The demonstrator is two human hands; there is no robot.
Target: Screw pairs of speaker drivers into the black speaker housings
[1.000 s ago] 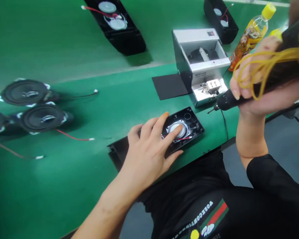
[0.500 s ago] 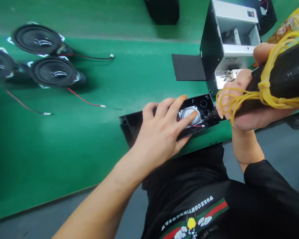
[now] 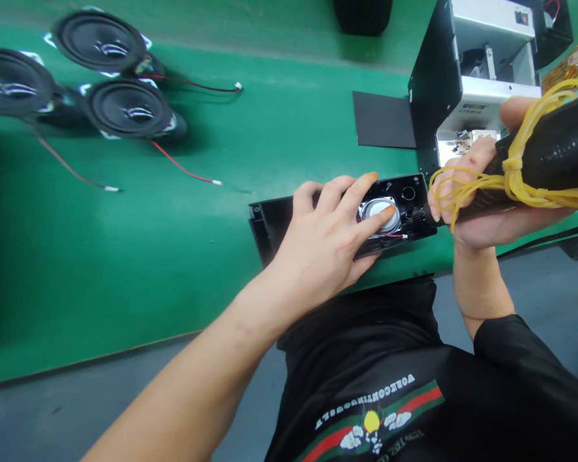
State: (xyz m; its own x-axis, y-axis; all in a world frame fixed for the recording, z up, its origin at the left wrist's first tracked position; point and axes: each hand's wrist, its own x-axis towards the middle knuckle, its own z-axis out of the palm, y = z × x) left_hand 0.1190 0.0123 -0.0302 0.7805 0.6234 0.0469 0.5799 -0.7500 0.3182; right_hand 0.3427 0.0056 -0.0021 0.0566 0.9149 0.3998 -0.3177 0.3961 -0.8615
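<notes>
My left hand (image 3: 327, 234) lies across a long black plastic speaker housing (image 3: 277, 215) and grips its sides, thumb along the near edge. One finger rests on the round silver back of a small speaker (image 3: 379, 213) set inside it. A red wire with a white plug lies beside that speaker. Wrapped in my right hand (image 3: 481, 218) is a black electric screwdriver (image 3: 553, 151) with yellow rubber bands (image 3: 513, 165) round its body. The screwdriver's tip end meets the right end of the housing; the tip itself and any screw cannot be made out.
Several round black speakers (image 3: 128, 108) with wires stand at the left of the green table (image 3: 173, 256). A silver and black machine (image 3: 496, 58) stands beyond my right hand, with a flat black sheet (image 3: 383, 120) beside it. A dark object (image 3: 363, 13) sits at the back.
My view has shifted, so the table's things appear further right and higher. Both hands keep their holds, with the screwdriver still at the housing's right end.
</notes>
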